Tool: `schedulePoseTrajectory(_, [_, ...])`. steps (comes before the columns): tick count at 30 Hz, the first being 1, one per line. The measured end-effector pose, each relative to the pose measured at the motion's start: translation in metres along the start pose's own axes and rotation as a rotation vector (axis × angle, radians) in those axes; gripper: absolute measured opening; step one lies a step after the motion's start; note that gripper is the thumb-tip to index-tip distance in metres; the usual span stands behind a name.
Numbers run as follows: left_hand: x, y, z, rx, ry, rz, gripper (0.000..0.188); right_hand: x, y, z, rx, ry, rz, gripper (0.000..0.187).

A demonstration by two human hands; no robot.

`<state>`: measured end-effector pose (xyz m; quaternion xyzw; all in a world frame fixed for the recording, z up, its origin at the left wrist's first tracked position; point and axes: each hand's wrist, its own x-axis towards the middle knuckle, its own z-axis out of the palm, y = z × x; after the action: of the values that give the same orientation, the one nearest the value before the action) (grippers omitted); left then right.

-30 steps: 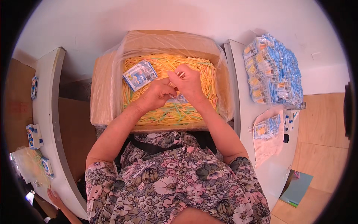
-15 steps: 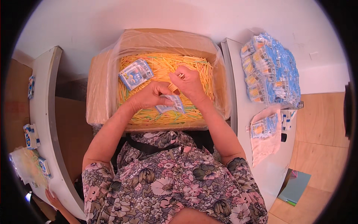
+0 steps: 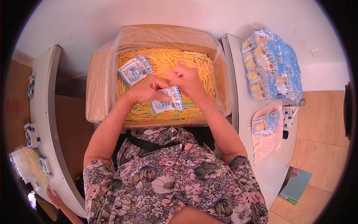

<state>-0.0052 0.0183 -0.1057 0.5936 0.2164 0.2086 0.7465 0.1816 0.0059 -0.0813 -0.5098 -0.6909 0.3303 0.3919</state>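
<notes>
1. Currently, your left hand (image 3: 147,90), towards ten o'clock from the centre of the view, pinches a flat white-and-blue plastic packet with striped edges (image 3: 169,104) above the open brown cardboard box (image 3: 99,84).
2. Your right hand (image 3: 187,80), at twelve o'clock, is curled beside the left; you cannot tell whether it pinches anything.
3. Judging by what lies about you, plenty is done: a tall heap of clear plastic packets with blue-striped edges (image 3: 274,69) stands at two o'clock on the white tabletop (image 3: 244,112), yellow-orange contents showing in many. More packets lie on the pale pink cloth (image 3: 264,147) between three and four o'clock.
4. Much seems left to you: thin, loose yellow, orange and green sticks (image 3: 164,58) spread across the box, and a second blue-and-white packet (image 3: 135,70) lies on them towards half past ten, its contents unclear.
5. Your left hand partly covers its packet, so you cannot make out what is inside; your right hand is blurred. At eight o'clock, another person's hand (image 3: 55,198) shows, that person mostly cut off.
</notes>
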Motion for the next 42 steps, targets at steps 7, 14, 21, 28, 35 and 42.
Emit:
schedulePoseTrajectory(7, [0.008,-0.008,0.01,0.055,0.141,0.041,0.023,0.0,0.001,0.0,-0.448,-0.035,-0.196,0.012])
schedulePoseTrajectory(14, [0.003,0.0,0.006,-0.136,0.129,0.027,0.023,0.002,0.013,-0.015,-0.012,0.075,0.103,0.021])
schedulePoseTrajectory(21, [-0.002,-0.005,0.0,-0.47,0.128,-0.028,0.035,-0.008,0.009,-0.018,-0.038,-0.196,0.174,0.023])
schedulePoseTrajectory(28, [-0.005,0.01,0.003,-0.238,0.227,0.121,0.028,-0.01,0.012,-0.022,-0.107,-0.107,0.07,0.028])
schedulePoseTrajectory(35, [-0.001,0.001,0.009,0.0,0.11,0.035,0.019,-0.002,-0.008,-0.008,-0.435,-0.159,-0.305,0.014])
schedulePoseTrajectory(42, [0.0,-0.005,0.01,0.313,0.218,0.197,0.015,-0.012,-0.007,0.003,-0.238,-0.061,-0.215,0.027])
